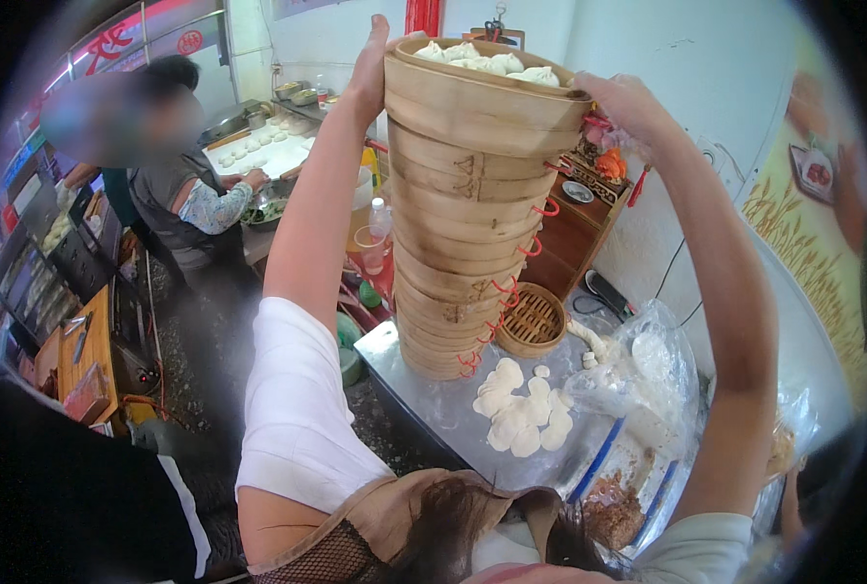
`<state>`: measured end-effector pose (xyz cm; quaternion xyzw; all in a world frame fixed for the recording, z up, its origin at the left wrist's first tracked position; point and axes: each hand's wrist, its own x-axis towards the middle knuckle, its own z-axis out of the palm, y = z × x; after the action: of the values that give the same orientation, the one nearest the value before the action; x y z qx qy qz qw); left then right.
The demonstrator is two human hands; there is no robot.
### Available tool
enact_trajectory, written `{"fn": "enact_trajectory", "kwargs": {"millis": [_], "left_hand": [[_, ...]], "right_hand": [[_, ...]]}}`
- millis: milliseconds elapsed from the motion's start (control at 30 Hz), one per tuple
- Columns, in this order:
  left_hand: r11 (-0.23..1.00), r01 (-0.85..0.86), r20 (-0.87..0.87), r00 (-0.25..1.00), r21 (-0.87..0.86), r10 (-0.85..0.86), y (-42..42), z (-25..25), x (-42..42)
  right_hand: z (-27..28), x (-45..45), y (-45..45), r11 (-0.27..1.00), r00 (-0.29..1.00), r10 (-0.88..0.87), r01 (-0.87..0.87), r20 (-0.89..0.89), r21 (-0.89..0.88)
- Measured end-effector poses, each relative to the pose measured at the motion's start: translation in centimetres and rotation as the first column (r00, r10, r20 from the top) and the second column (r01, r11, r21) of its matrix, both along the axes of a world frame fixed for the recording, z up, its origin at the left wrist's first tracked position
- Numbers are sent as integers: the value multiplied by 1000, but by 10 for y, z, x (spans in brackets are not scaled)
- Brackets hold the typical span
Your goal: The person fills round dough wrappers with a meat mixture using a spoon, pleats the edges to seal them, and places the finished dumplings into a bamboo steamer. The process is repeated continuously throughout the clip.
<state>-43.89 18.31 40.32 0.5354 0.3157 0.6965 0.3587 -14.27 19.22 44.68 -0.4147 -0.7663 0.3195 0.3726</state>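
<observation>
A tall stack of bamboo steamer baskets (470,219) rises from the metal table (426,416). Filled, pleated buns (484,62) lie in the top basket. My left hand (375,62) presses against the left side of that basket's rim, its thumb pointing up. At the right rim, my right hand (616,106) grips the same basket, fingers partly hidden. Red loops hang along the stack's right side. Beside its foot sits an empty small steamer basket (532,321). Flat rounds of dough (521,416) lie nearer me on the table, with a dough roll (587,339) behind them.
A tray of ground filling (612,511) and a clear plastic bag (645,372) occupy the table's right side. Behind stands a wooden cabinet (572,219). At the far left, a co-worker (193,190) works over a bowl (267,208) beside a floured board (258,150).
</observation>
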Motion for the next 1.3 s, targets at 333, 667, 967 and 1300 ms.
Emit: {"fn": "enact_trajectory", "kwargs": {"millis": [333, 667, 967, 1300], "left_hand": [[993, 26, 98, 995, -116, -15, 23, -27, -8], [832, -496, 97, 867, 247, 488, 37, -115, -57], [373, -904, -689, 406, -209, 600, -106, -561, 92], [282, -958, -893, 167, -47, 419, -71, -562, 151]], "right_hand": [[-21, 3, 4, 975, 956, 195, -213, -219, -59], [-39, 57, -6, 989, 991, 125, -121, -40, 82], [-402, 93, 105, 952, 954, -296, 299, -42, 66], [-515, -43, 166, 947, 925, -197, 93, -325, -308]]}}
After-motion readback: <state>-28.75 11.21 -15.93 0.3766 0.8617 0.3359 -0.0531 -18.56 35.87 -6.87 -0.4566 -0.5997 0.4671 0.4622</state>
